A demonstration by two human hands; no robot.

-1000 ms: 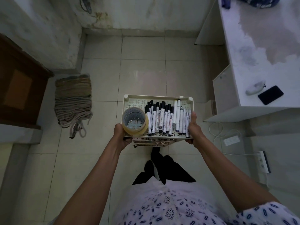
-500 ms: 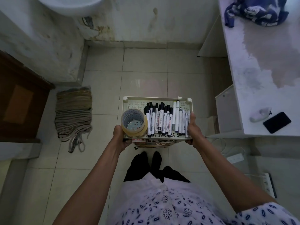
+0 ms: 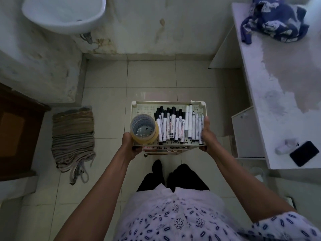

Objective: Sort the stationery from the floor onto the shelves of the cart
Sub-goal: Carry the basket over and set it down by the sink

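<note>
A cream plastic cart (image 3: 166, 102) stands on the tiled floor in front of me, seen from above. Its top shelf holds a stack of tape rolls (image 3: 144, 130) at the left and a row of several black-capped markers (image 3: 171, 125) and grey pens (image 3: 192, 124) at the right. My left hand (image 3: 129, 145) grips the cart's near left corner beside the tape. My right hand (image 3: 207, 134) grips the near right edge, thumb lying along the pens. Lower shelves show only as thin strips under the front rim.
A white desk (image 3: 278, 94) runs along the right, carrying a black phone (image 3: 304, 153), a small white object (image 3: 285, 145) and a blue cloth (image 3: 274, 20). A striped floor mat (image 3: 73, 138) lies left, a dark wooden cabinet (image 3: 15, 131) beyond it, and a white basin (image 3: 64, 13) hangs on the far wall.
The view has tilted up: the basin and the blue cloth have come into sight. Both hands keep their hold on the cart, and the feet have drawn together behind it.
</note>
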